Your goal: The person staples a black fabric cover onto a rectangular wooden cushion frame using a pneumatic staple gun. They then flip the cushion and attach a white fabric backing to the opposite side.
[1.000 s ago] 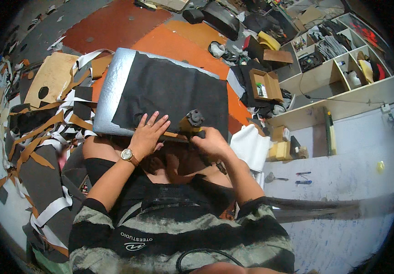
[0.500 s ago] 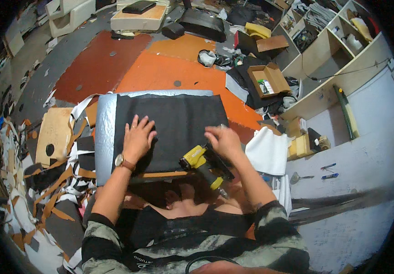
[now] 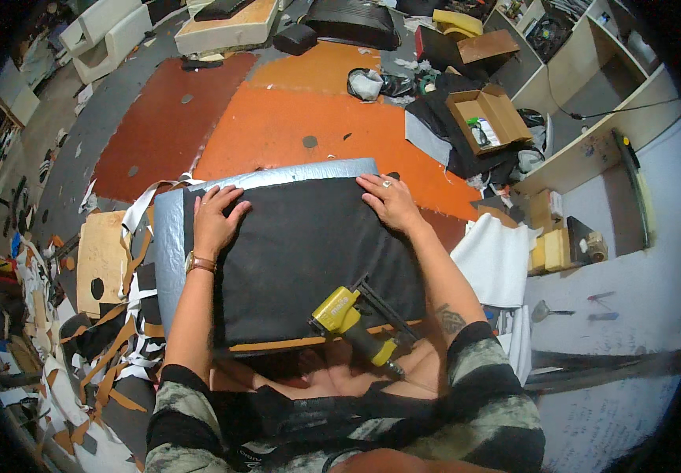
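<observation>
A black fabric sheet [image 3: 309, 244] lies over a padded panel whose silver foil-like covering [image 3: 169, 260] shows along the left and far sides. My left hand [image 3: 216, 222] rests on the sheet's far left corner, fingers stretched flat and thumb apart. At the far right corner, my right hand [image 3: 394, 203] lays its extended fingers on the fabric's far edge. A yellow and black air staple gun [image 3: 339, 314] lies tilted across the sheet's near edge and my lap, with neither hand on it. An orange-brown strip [image 3: 277, 344] shows beneath the near edge.
Fabric and leather scraps [image 3: 119, 347] heap on the left beside a tan foam-like pad [image 3: 102, 256]. White cloth [image 3: 492, 260] lies to the right. Farther off are an open cardboard box [image 3: 488, 118], wooden shelving [image 3: 593, 71] and an orange floor section [image 3: 277, 134].
Both hands have moved away from me to the sheet's far corners. My right hand has left the area near the staple gun, and its fingers have straightened. The view has shifted slightly.
</observation>
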The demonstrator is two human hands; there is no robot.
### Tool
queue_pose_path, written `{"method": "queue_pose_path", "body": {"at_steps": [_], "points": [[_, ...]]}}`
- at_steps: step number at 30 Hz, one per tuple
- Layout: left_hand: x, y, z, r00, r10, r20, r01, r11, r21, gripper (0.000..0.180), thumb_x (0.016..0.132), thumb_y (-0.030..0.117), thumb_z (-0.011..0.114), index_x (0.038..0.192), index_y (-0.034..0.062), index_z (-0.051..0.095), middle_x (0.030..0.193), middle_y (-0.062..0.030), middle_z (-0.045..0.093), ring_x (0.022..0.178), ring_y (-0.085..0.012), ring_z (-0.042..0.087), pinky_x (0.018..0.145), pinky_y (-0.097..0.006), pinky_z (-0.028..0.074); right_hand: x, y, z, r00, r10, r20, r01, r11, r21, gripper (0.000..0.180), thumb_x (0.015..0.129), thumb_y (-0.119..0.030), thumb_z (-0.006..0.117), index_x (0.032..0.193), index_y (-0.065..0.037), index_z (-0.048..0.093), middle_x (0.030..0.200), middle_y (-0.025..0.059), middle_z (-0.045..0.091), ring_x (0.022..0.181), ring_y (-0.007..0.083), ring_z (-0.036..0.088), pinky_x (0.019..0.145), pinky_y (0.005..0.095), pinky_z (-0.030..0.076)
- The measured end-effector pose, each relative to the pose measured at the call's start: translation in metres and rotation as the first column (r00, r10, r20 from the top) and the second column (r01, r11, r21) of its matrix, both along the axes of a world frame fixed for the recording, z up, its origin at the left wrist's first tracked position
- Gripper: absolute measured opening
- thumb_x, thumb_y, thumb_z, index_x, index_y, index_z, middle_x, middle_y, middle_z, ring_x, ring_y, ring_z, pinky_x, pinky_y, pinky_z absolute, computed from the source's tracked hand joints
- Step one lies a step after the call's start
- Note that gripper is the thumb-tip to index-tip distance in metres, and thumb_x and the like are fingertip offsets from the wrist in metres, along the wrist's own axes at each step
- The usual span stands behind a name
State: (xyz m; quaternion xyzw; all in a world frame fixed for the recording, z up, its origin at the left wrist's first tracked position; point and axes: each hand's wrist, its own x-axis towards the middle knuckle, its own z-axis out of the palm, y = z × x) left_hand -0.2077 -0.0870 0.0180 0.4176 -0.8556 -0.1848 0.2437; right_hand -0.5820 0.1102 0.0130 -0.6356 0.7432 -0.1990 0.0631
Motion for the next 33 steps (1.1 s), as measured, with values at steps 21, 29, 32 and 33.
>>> {"method": "queue_pose_path", "body": {"at_steps": [21, 29, 32, 33], "points": [[-0.006, -0.053, 0.025, 0.958, -0.106, 0.266, 0.067, 0.986, 0.154, 0.044, 0.089, 0.039, 0.079, 0.080, -0.0038, 0.076, 0.087, -0.0243, 0.072, 0.081, -0.0405, 0.070, 0.076, -0.048, 0.053, 0.002, -0.035, 0.054, 0.962, -0.268, 0.039, 0.235, 0.896, 0.376, 0.032, 0.089, -0.042, 0.079, 0.096, -0.011, 0.079, 0.103, 0.0149, 0.078, 0.100, 0.0333, 0.073, 0.090, 0.0473, 0.054], [-0.013, -0.057, 0.028, 0.952, -0.137, 0.273, 0.091, 0.980, 0.177, 0.039, 0.089, 0.033, 0.080, 0.082, -0.0043, 0.077, 0.074, -0.0243, 0.071, 0.069, -0.0360, 0.069, 0.069, -0.045, 0.053, -0.016, -0.052, 0.049, 0.958, -0.262, 0.114, 0.172, 0.847, 0.503, 0.034, 0.090, -0.041, 0.078, 0.100, -0.009, 0.079, 0.107, 0.0163, 0.077, 0.104, 0.0349, 0.072, 0.092, 0.0461, 0.054], [-0.018, -0.057, 0.035, 0.942, -0.133, 0.308, 0.058, 0.969, 0.242, 0.037, 0.090, 0.035, 0.080, 0.086, -0.0019, 0.079, 0.081, -0.0260, 0.072, 0.078, -0.0400, 0.072, 0.075, -0.047, 0.055, -0.017, -0.051, 0.049, 0.978, -0.192, 0.077, 0.125, 0.847, 0.516, 0.032, 0.095, -0.039, 0.073, 0.103, -0.008, 0.079, 0.101, 0.0175, 0.077, 0.097, 0.0342, 0.072, 0.086, 0.0455, 0.055], [-0.018, -0.059, 0.034, 0.944, -0.136, 0.302, 0.064, 0.970, 0.236, 0.036, 0.089, 0.034, 0.080, 0.086, -0.0019, 0.079, 0.082, -0.0260, 0.073, 0.078, -0.0401, 0.072, 0.075, -0.047, 0.055, -0.015, -0.052, 0.051, 0.984, -0.167, 0.055, 0.116, 0.851, 0.512, 0.031, 0.097, -0.037, 0.071, 0.104, -0.008, 0.079, 0.098, 0.0179, 0.077, 0.092, 0.0336, 0.073, 0.083, 0.0452, 0.055]]}}
